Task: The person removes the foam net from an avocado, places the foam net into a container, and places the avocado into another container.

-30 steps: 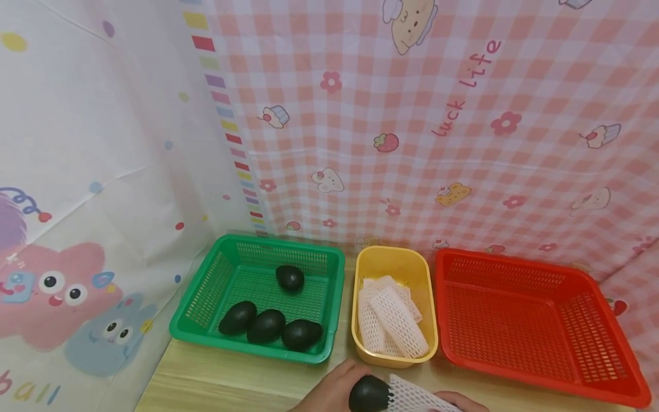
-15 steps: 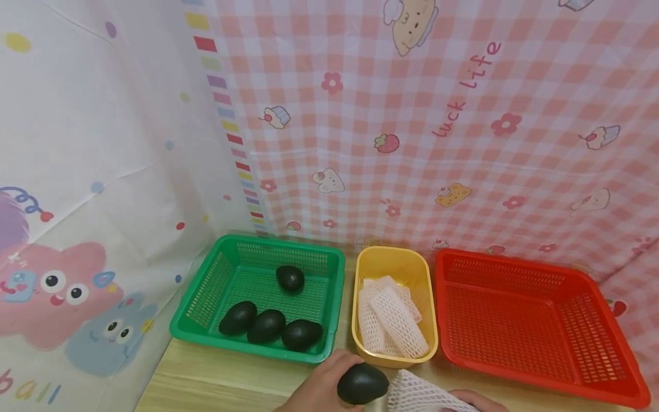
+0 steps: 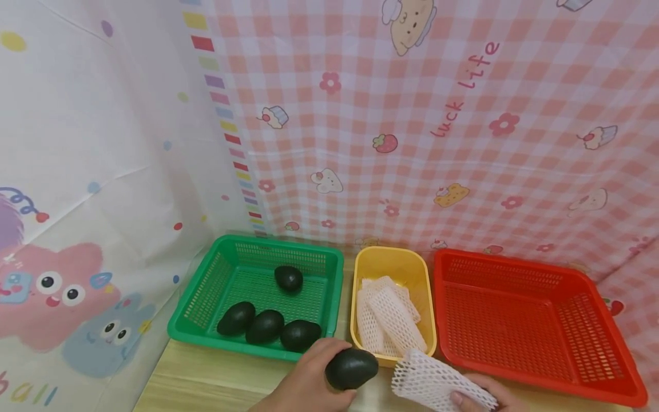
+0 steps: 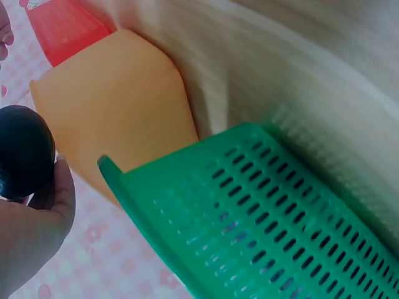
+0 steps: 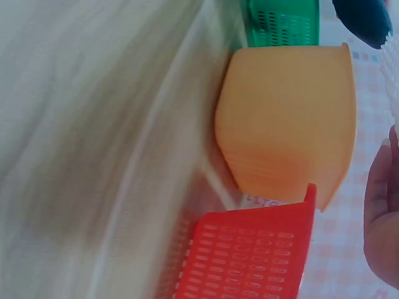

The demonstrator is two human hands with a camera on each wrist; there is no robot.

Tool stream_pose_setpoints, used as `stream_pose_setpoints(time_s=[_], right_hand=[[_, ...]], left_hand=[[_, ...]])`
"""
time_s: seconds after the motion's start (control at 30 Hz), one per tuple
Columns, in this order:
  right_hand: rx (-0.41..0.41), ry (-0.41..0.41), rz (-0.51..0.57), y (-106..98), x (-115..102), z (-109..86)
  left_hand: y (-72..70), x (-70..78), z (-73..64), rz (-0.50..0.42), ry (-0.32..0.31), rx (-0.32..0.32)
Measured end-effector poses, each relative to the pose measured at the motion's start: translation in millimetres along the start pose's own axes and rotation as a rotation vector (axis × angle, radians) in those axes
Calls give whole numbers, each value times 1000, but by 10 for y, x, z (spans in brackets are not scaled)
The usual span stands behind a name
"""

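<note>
In the head view my left hand (image 3: pixel 309 380) grips a dark avocado (image 3: pixel 352 369), fingers over its back and thumb below. My right hand (image 3: pixel 486 395) pinches a white foam net sleeve (image 3: pixel 432 380), its open end facing the avocado across a small gap. The left wrist view shows the same avocado (image 4: pixel 24 152) at the left edge, above the thumb of the left hand (image 4: pixel 37 230). At the right edge of the right wrist view, the right hand (image 5: pixel 383 212) holds the sleeve (image 5: pixel 391 75), mostly cut off, with the avocado (image 5: pixel 368 18) above.
A green basket (image 3: pixel 257 348) on the left holds several avocados (image 3: pixel 265 327). In the middle, a yellow bin (image 3: pixel 355 297) contains several foam net sleeves (image 3: pixel 396 320). On the right stands a red basket (image 3: pixel 515 326). Behind them hangs a pink checked cloth (image 3: pixel 350 114).
The avocado in my left hand has come away from the sleeve's mouth and both have risen toward the bin. My right hand has moved up and to the right with the sleeve.
</note>
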State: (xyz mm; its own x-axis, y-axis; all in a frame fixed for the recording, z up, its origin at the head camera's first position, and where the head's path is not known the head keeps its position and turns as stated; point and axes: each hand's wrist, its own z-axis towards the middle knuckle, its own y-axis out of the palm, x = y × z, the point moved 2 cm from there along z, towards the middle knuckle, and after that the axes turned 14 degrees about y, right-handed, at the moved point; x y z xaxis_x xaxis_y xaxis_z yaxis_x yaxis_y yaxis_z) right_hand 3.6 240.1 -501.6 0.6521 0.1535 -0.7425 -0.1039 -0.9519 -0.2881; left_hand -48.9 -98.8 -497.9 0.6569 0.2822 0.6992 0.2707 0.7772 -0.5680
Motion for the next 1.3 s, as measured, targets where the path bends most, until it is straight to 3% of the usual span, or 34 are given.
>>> stream_pose_setpoints(time_s=[0.07,0.23,0.3,0.37,0.6,0.77,1.17,1.3], right_hand=[[133,-71,35,28,-55,-37],[363,-383,73,65,-251,-104],[371,-446,100,54,-321,-108],[359,-458,129,33,-380,-102],[387,-422,158,-17,-505,-33],[426,-488,130,-5,-569,13],[370,-697,167,18,-690,210],[338,-694,202,56,-738,264]], left_hand=[[-36,1,19,15,3,9],[-150,-28,68,105,50,75],[-205,-51,93,130,52,104],[-262,-78,126,144,49,126],[-431,-193,195,222,-54,157],[-514,-335,225,232,-119,160],[-682,-674,313,225,-253,101],[-701,-760,342,234,-260,75]])
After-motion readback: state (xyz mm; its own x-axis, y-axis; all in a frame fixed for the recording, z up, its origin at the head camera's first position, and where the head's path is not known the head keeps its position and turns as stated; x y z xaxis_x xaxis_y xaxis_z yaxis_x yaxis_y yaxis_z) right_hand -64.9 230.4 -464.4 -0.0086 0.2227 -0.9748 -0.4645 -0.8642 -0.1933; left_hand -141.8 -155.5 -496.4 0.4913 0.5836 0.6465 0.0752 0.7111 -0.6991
